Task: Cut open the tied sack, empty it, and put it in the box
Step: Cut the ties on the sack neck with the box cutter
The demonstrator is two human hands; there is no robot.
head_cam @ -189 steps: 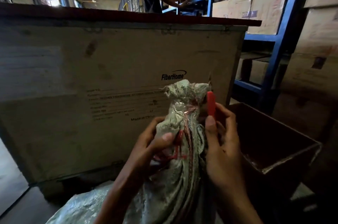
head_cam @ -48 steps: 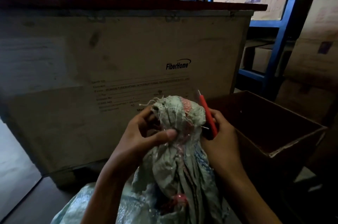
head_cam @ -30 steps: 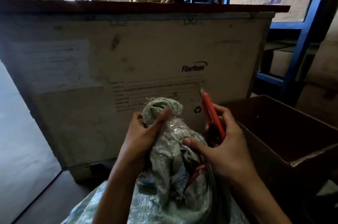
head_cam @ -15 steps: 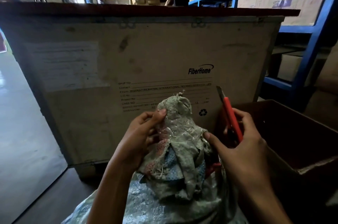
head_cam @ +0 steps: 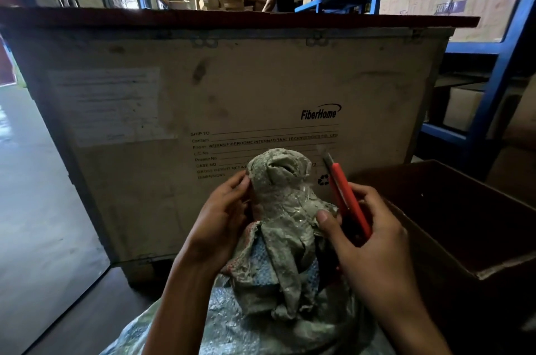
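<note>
**Figure. Hands at the neck of the sack, blade exposed.** The left hand (head_cam: 223, 215) gripped the bunched neck of the sack (head_cam: 278, 189) from the left, with its fingers curled against the fabric. The right hand (head_cam: 368, 241) was closed around a red utility knife (head_cam: 346, 201), and its thumb pressed on the neck's right side. The blade (head_cam: 327, 158) was extended and pointed up and away, just beside the neck. The sack stood between the forearms with its mouth gathered; whether a tie remained could not be told. The open box (head_cam: 452, 218) lay just to the right of the right hand, its interior in shadow. A wooden crate (head_cam: 232, 99) stood behind, with blue shelving (head_cam: 493, 79) to its right.

Likely hazards:
- Because the blade was exposed while the thumb worked the neck, a slip could have carried the edge onto the left fingers opposite or onto the right thumb.
- A deep cut through the gathered fabric could have damaged the contents.
- A neck released suddenly could have spilled the contents onto the floor.
</note>
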